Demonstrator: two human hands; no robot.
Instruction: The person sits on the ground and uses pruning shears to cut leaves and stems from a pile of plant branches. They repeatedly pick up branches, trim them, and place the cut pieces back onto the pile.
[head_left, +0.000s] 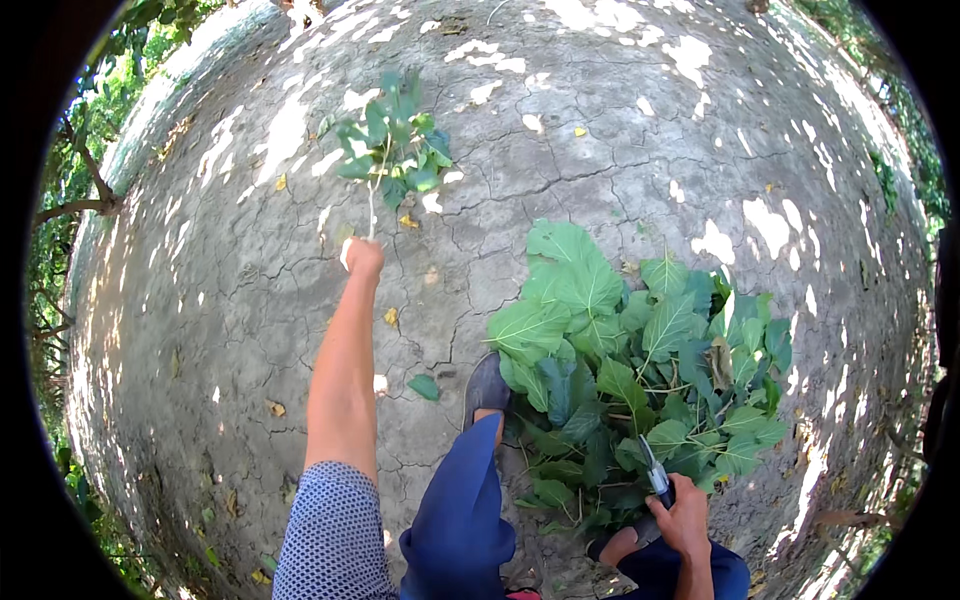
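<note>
Stretched out ahead, my left hand is closed around the bare lower end of a leafy branch. The leaves at its far end look blurred over the cracked soil. My right hand, low and close to my right leg, grips the dark handle of a tool with a pointed metal blade, seemingly pruning shears. Its tip lies against or just above a heap of broad green leaves and cut stems. Whether the tip touches a leaf I cannot tell.
Cracked dry ground spreads around, dappled with sunlight. My left shoe stands against the heap's left edge. A single green leaf and several yellow leaves lie scattered. Branches rise at the left rim.
</note>
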